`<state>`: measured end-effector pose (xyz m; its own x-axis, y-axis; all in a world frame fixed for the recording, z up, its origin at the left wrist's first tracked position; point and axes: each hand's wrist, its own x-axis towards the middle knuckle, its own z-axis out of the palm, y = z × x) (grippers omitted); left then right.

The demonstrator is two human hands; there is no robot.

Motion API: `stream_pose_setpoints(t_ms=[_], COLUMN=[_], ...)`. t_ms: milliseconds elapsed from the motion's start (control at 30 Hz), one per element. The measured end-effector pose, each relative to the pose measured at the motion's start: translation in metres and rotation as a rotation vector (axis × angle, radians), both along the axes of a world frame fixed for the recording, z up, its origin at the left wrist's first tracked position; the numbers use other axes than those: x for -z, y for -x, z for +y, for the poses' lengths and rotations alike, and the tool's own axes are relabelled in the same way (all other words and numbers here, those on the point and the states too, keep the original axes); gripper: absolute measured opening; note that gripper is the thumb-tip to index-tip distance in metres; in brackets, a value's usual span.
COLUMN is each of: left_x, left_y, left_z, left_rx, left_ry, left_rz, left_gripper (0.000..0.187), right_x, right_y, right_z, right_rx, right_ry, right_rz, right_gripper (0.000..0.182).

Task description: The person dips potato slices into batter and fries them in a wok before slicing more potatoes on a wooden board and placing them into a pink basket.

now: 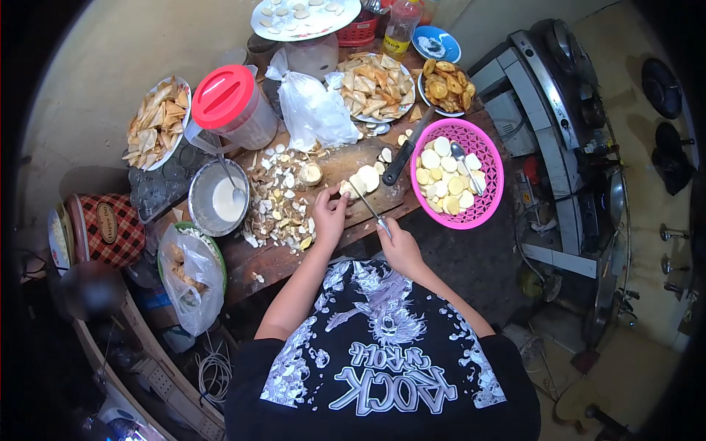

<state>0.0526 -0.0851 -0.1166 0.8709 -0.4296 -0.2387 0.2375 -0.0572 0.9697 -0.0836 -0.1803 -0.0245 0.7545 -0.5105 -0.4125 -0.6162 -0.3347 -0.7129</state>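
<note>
My right hand (402, 250) is closed around the handle of a knife (365, 201), whose blade points up and left across the wooden cutting board (384, 197). At the blade's tip, the fingers of my left hand (330, 211) pinch a pale peeled root vegetable (347, 189). Round white slices (367, 177) lie just beyond the blade. A second knife with a black handle (399, 163) rests on the board's right side. Peelings and scraps (279, 202) are heaped left of my left hand. To the right, a pink basket (498, 173) holds several cut slices and a spoon (459, 153).
A metal pot (193, 197) of white batter stands left, near a red-lidded pitcher (224, 95). Plates of folded pastries (379, 82) and fried slices (446, 87) sit at the back. A plastic bag (193, 283) lies at the left edge; a stove (551, 81) stands right.
</note>
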Motion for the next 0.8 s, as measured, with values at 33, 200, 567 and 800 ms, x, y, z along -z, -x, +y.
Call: stream_pose_setpoints(t_ms=[33, 200, 567, 800], left_x=[0.0, 0.002, 0.007, 0.009], left_y=[0.0, 0.0, 0.0, 0.0], left_z=[-0.001, -0.002, -0.005, -0.005], left_rx=[-0.004, 0.004, 0.045, 0.027], left_ry=[-0.012, -0.022, 0.039, 0.084], left_rz=[-0.028, -0.061, -0.125, -0.137], left_gripper=[0.027, 0.027, 0.024, 0.02], right_x=[0.0, 0.003, -0.014, -0.017], right_y=[0.0, 0.001, -0.01, -0.013], right_z=[0.001, 0.005, 0.005, 0.0], right_rx=[-0.009, -0.058, -0.108, -0.109], right_ry=[0.016, 0.119, 0.149, 0.063], right_rz=[0.003, 0.06, 0.179, 0.169], right_gripper=[0.029, 0.029, 0.03, 0.031])
